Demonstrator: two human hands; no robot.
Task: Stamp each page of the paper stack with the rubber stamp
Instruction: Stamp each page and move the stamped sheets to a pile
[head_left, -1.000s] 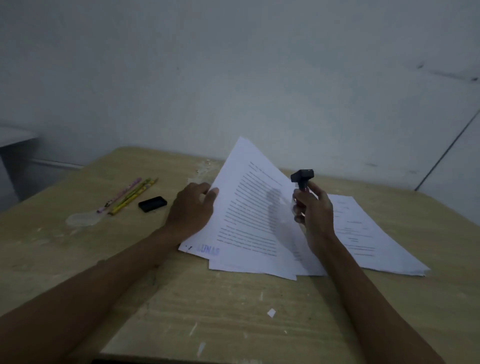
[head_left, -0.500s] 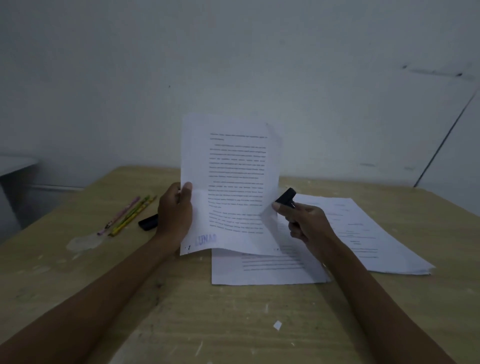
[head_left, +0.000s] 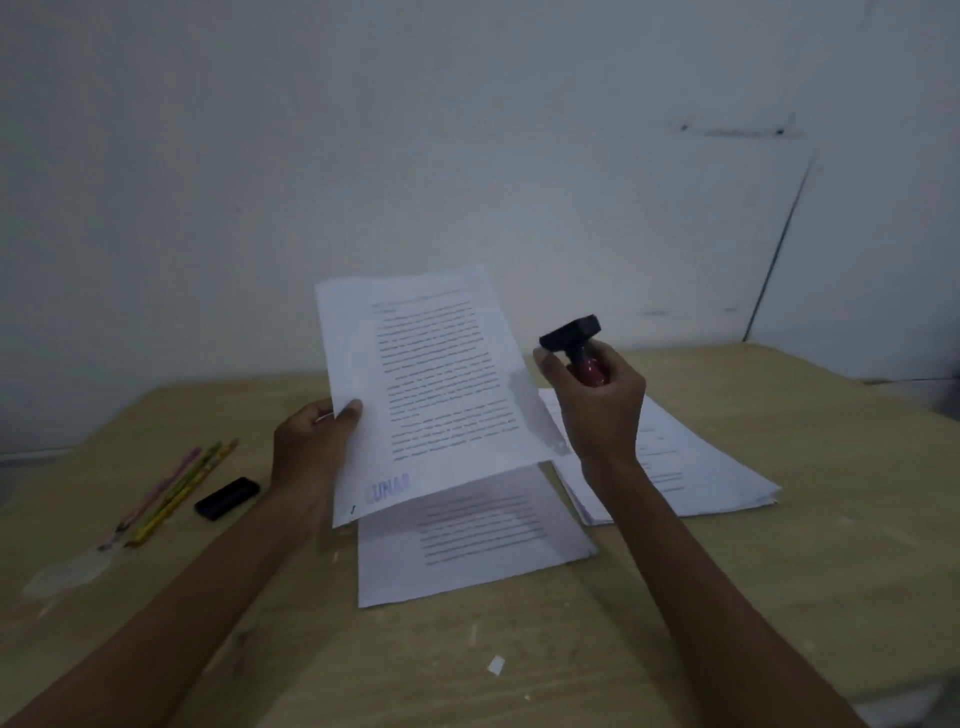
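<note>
Stamp (head_left: 574, 343) tilted, face up-left, right fingers (head_left: 597, 384) clamped on handle, left fingers (head_left: 345, 410) pinching page (head_left: 431, 395)

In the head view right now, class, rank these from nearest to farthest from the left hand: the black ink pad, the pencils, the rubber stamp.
From the left hand:
1. black ink pad, just to its left on the table.
2. pencils, farther left, beyond the pad.
3. rubber stamp, across the lifted page, gripped in the right hand.

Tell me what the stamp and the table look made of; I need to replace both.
The stamp seems to be plastic: a matte black block on a glossy dark red handle that catches a small highlight. The table looks like light wood or wood-grain laminate, with pale streaks running along its matte, scuffed top; which of the two is unclear.
</note>
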